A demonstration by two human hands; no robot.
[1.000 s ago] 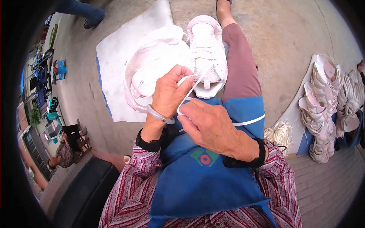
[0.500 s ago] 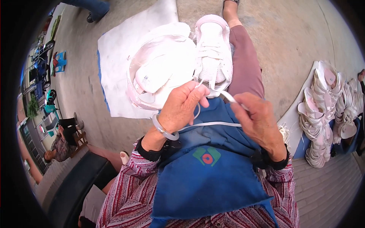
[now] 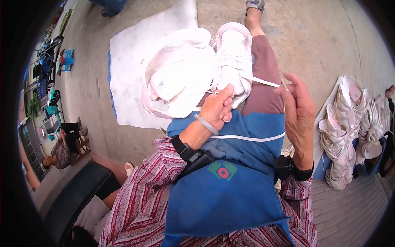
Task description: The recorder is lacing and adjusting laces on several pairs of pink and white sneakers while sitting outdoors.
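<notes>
A white sneaker [image 3: 232, 61] with a pale pink toe lies over my lap, its toe pointing away from me. My right hand [image 3: 299, 107] is raised to the right of it, thumb and forefinger pinching a white shoelace [image 3: 265, 82] that runs taut from the lacing. At the sneaker's near end, my left hand [image 3: 216, 106] is closed with curled fingers, the thumb against the collar and apparently on the lace; the fingers hide what lies inside. Another length of white lace crosses the blue apron [image 3: 224, 189] below my hands.
To the left, a rounded white and pink bundle [image 3: 181, 61], apparently of shoe parts, rests on a white sheet [image 3: 131, 70]. Stacks of white shoe uppers [image 3: 343, 136] stand at the right. A seated person [image 3: 63, 148] and a dark bench [image 3: 82, 197] are at the far left.
My right hand has moved right and up, drawing the lace out sideways from the sneaker. My left hand has shifted slightly right and closed nearer the collar.
</notes>
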